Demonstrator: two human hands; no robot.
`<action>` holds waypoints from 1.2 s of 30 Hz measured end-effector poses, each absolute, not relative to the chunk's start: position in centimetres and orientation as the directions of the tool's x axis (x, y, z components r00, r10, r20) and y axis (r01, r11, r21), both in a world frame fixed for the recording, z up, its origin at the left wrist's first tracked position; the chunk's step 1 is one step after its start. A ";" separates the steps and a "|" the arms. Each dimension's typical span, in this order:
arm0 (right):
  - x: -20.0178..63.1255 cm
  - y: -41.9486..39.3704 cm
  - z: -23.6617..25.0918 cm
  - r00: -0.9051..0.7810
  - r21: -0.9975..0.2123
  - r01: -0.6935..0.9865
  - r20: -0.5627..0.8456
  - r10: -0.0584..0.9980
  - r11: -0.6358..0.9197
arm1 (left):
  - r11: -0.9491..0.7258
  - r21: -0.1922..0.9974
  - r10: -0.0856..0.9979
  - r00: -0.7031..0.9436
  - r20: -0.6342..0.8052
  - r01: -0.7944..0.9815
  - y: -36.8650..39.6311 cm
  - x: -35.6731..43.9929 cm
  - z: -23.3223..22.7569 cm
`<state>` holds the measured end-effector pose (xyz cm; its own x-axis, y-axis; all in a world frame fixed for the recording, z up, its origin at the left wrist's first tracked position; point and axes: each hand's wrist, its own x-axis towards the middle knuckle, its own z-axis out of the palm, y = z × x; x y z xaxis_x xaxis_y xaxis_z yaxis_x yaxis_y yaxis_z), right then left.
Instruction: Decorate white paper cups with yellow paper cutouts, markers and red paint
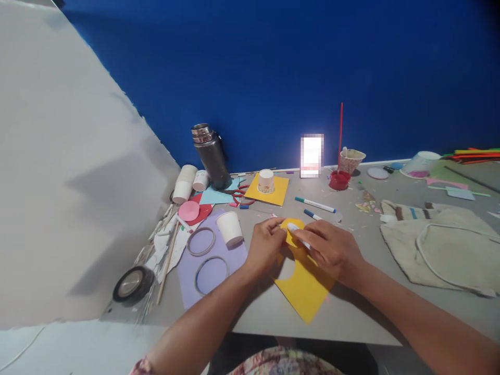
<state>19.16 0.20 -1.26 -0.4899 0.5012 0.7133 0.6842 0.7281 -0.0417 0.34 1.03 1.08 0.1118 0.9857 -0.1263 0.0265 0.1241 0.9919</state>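
My left hand [269, 240] pinches the edge of a small round yellow paper piece [292, 239] above the table's middle. In my right hand [336, 250] is a white pen-shaped tube [294, 228], its rounded end against the yellow piece; its exact kind does not show. Beneath both hands lies a yellow paper sheet [308, 291] with a round hole cut in it. Just left of my left hand, a white paper cup [229, 229] lies tipped on a purple sheet [189, 289]. Beyond my hands are a green-capped marker [314, 204] and a blue-capped marker [311, 214].
Two rings [211, 276] lie on the purple sheet, with black tape [133, 285] farther left. At the back stand a dark flask [213, 159], a patterned cup [266, 182] on yellow paper and a lit phone-like screen [311, 155]. A cloth bag [441, 250] lies right.
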 end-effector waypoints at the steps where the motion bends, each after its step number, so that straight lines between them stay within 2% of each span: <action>1: 19.1 0.2 -1.2 -0.505 -0.035 0.676 0.706 0.497 0.736 | 0.138 0.990 0.982 0.127 -0.139 0.019 1.2 0.2 1.1; 6: 19.0 0.2 -1.1 -0.518 -0.012 0.667 0.711 0.476 0.745 | 0.088 0.991 0.986 0.130 -0.101 0.104 1.3 0.0 0.8; 10: 19.0 0.0 -0.9 -0.484 -0.003 0.688 0.744 0.461 0.726 | -0.030 0.988 0.991 0.134 0.010 0.155 0.6 0.5 0.5; 17: 19.0 -0.2 -1.3 -0.403 -0.055 0.740 0.761 0.508 0.670 | -0.142 0.960 0.989 0.079 0.126 0.240 -0.2 1.3 0.7; 20: 19.2 -0.1 -1.3 -0.407 -0.060 0.730 0.761 0.504 0.681 | -0.081 0.983 0.996 0.037 0.076 0.166 0.0 1.3 0.8; 25: 19.1 0.1 -1.2 -0.459 -0.066 0.670 0.745 0.483 0.739 | 0.171 0.985 0.983 0.069 -0.170 -0.008 0.8 0.6 1.0; 31: 19.1 0.1 -1.2 -0.470 -0.075 0.652 0.741 0.480 0.755 | 0.125 0.992 0.968 0.223 -0.116 -0.022 0.9 0.6 1.0; 36: 19.1 -0.1 -1.3 -0.418 -0.110 0.689 0.747 0.517 0.716 | 0.049 0.998 0.975 0.220 -0.042 -0.028 0.6 0.9 0.2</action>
